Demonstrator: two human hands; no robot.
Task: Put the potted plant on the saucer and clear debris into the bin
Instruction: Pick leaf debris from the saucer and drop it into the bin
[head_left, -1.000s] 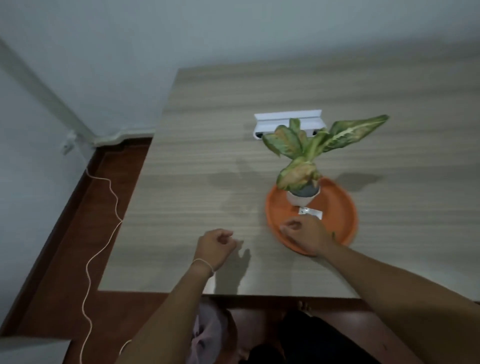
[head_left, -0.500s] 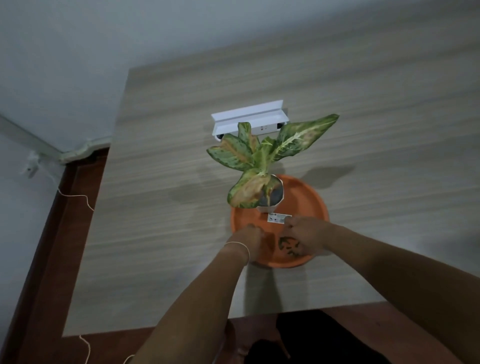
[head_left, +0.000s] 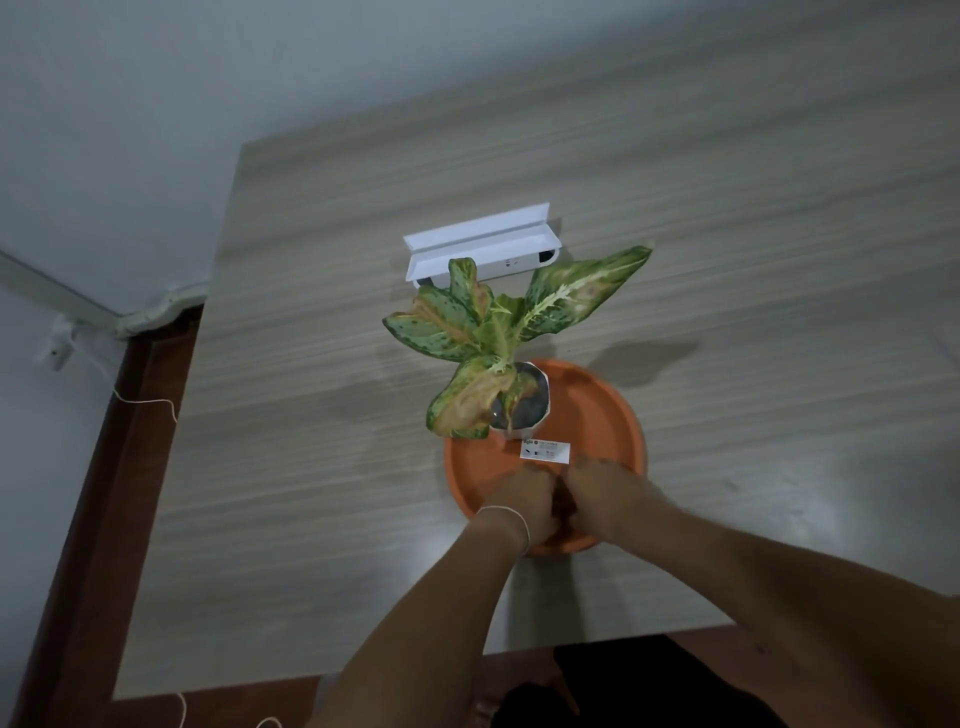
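Note:
A potted plant (head_left: 498, 332) with mottled green and yellow leaves stands in a small white pot (head_left: 530, 408) on the far left part of an orange saucer (head_left: 608, 410). A white label (head_left: 545, 450) lies in the saucer just in front of the pot. My left hand (head_left: 522, 499) and my right hand (head_left: 608, 493) are pressed together over the saucer's near part, fingers curled around dark debris (head_left: 563, 501) between them. No bin is in view.
The saucer rests on a wooden table (head_left: 311, 467), near its front edge. A white open box (head_left: 483, 244) lies on the table behind the plant. A thin white cord (head_left: 145, 402) runs over the brown floor to the left.
My left hand came in from the bare table to the saucer and now meets my right hand over the dark debris. The plant and saucer have not moved.

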